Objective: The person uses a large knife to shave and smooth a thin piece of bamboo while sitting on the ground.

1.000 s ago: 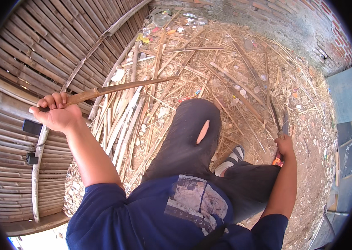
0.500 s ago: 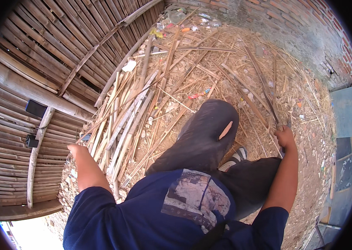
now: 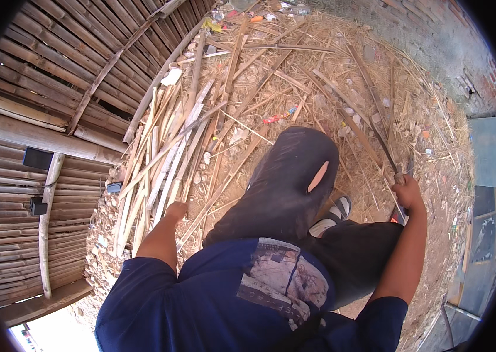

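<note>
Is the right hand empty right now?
No, the right hand is closed around the end of a long, thin, dark tool that slants up and to the left in the picture.

A rough yard or open shed: a bamboo-slat wall (image 3: 39,76) and a worn brick wall (image 3: 418,38) flank bare earth ground (image 3: 430,281), which is strewn with straw (image 3: 333,61), split bamboo strips (image 3: 168,170) and bits of litter (image 3: 272,119).
</note>
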Demonstrator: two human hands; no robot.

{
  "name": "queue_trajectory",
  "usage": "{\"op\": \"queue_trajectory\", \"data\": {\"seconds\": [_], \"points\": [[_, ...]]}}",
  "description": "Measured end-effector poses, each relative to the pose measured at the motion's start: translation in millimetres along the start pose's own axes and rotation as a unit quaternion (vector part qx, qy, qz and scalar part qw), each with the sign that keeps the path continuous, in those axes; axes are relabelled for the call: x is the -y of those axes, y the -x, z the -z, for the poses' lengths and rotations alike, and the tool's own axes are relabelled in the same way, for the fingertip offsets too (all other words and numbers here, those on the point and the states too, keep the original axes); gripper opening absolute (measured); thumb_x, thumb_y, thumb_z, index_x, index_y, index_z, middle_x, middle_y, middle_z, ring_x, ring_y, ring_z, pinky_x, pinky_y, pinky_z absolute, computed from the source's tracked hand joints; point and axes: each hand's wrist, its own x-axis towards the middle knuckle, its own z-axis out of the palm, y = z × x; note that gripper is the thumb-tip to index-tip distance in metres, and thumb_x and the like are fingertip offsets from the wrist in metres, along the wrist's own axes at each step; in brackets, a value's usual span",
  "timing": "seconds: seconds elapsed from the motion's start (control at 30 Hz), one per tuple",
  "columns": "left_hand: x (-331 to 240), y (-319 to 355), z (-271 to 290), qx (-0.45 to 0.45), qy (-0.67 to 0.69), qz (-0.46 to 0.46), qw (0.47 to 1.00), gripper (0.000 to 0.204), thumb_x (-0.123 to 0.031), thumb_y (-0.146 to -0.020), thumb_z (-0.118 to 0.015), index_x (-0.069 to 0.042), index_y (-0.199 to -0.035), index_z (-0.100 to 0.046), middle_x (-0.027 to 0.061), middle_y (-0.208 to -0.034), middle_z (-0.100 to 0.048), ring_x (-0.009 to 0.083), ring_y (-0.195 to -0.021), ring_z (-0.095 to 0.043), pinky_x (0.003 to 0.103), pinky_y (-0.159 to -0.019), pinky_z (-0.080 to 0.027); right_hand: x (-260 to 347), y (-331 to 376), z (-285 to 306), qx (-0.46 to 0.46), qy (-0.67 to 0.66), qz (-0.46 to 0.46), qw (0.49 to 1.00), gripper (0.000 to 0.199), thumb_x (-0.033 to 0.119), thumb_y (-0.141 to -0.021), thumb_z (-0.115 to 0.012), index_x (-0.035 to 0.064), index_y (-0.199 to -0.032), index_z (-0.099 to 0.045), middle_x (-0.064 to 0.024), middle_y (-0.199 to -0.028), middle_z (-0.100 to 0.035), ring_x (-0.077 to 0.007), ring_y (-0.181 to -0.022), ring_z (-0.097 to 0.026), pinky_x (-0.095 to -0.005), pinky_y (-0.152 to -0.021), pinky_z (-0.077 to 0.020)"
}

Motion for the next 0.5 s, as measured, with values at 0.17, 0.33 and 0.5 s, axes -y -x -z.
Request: {"op": "queue_trajectory", "data": {"seconds": [0.17,0.33,0.5], "points": [[-96,-40,97,-0.030,0.316,0.107,0.942,0.048,-0.048,-0.088,-0.067,-0.006,-0.112,-0.071,0.0181,-0.111,-0.073,0.0347,-0.112,-0.066,0.042,-0.097,-0.051,-14,9,-5,0.019,0.027,-0.034,0.999,0.051,0.018,-0.075,-0.071,-0.0080,-0.118,-0.061,-0.0205,-0.092,-0.069,-0.0280,-0.081,-0.068,-0.0405,-0.075,-0.0524],[-145,-45,94,0.086,0.102,0.124,0.983,0.055,-0.044,-0.088,-0.071,-0.011,-0.130,-0.061,0.0163,-0.129,-0.064,0.0340,-0.120,-0.063,0.043,-0.100,-0.052,-13,1,-10,0.035,0.014,-0.067,0.997,0.043,0.016,-0.076,-0.070,-0.0073,-0.111,-0.063,-0.0185,-0.087,-0.067,-0.0269,-0.076,-0.067,-0.0402,-0.071,-0.0522],[-152,-56,66,0.080,0.138,0.197,0.967,0.047,-0.034,-0.091,-0.065,-0.009,-0.130,-0.056,0.0188,-0.129,-0.061,0.0357,-0.122,-0.062,0.047,-0.101,-0.051,-3,-8,-14,0.044,0.032,-0.061,0.997,0.037,0.015,-0.076,-0.070,-0.0056,-0.106,-0.064,-0.0167,-0.085,-0.067,-0.0255,-0.071,-0.066,-0.0402,-0.068,-0.0519]]}}
